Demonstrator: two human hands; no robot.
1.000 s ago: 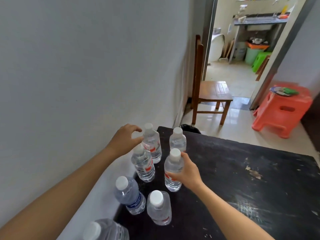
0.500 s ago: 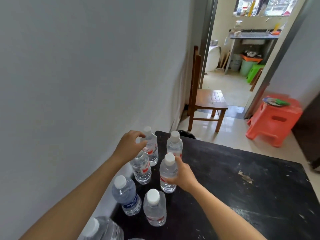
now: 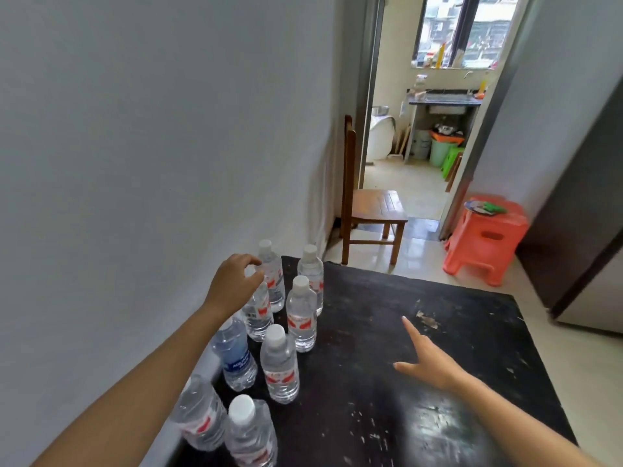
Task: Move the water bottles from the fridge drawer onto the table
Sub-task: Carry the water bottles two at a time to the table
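Head – R hand [image 3: 428,362] off bottle [image 3: 301,315] now, open

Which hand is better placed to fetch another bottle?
Right, probably: the right hand is open and empty over the black table; the left hand grips a clear plastic water bottle by its top.
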